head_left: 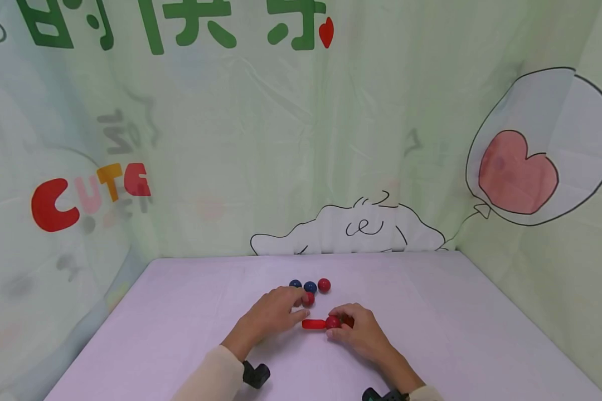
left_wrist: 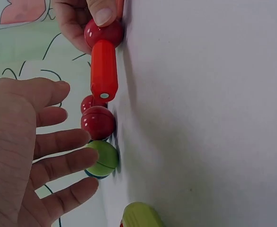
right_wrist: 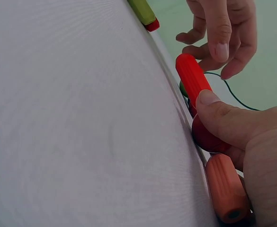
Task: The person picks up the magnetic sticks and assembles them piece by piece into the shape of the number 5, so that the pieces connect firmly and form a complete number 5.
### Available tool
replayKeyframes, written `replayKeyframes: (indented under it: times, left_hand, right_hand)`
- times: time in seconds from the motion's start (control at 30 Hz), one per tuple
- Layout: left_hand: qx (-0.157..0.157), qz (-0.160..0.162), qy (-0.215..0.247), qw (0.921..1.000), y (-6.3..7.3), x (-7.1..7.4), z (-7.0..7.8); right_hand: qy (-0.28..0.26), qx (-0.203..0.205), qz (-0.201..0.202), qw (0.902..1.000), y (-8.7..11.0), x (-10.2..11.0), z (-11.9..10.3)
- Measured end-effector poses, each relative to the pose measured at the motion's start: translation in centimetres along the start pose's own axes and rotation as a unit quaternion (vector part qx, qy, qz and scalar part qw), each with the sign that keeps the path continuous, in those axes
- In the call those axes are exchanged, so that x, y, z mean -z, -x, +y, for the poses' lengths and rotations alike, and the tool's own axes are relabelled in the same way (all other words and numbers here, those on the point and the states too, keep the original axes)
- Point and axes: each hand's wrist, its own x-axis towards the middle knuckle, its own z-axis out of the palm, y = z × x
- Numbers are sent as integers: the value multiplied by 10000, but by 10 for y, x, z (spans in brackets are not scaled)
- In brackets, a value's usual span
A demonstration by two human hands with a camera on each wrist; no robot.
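My right hand (head_left: 363,331) pinches a glossy red ball (head_left: 333,322) between thumb and fingers, just above or on the table. A ridged red rod (head_left: 313,324) sticks out from that ball towards the left; the joint between them is partly covered. My left hand (head_left: 276,309) hovers left of the rod with fingers loosely spread, holding nothing. Its fingertips are close to another red ball (left_wrist: 98,123) and a green ball (left_wrist: 102,161). Under the right palm an orange rod (right_wrist: 226,189) lies close to the held ball, partly hidden.
Behind the hands, two blue balls (head_left: 310,287) and a red ball (head_left: 324,285) sit on the pale table (head_left: 431,312). A green rod (left_wrist: 140,215) with a red part lies nearer the left wrist. A printed curtain (head_left: 291,139) hangs along the table's back and sides.
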Motion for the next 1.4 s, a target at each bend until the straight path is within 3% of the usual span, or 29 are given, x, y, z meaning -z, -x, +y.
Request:
replayKeyframes:
  times: [0.23, 0.6, 1.03, 1.4]
  left_hand:
    - [-49, 158, -411, 9990, -9, -2, 1]
    - [-507, 501, -1273, 9893, -23, -6, -6]
    - [-598, 536, -1558, 9845, -31, -18, -8]
    - [-459, 446, -1626, 9846, -35, -23, -5]
  right_hand:
    - [-46, 104, 18, 9999, 0, 2, 1]
    - [-51, -7, -16, 10000, 0, 0, 1]
    - [-51, 40, -37, 10000, -1, 0, 3]
    - [44, 42, -51, 10000, -2, -1, 5]
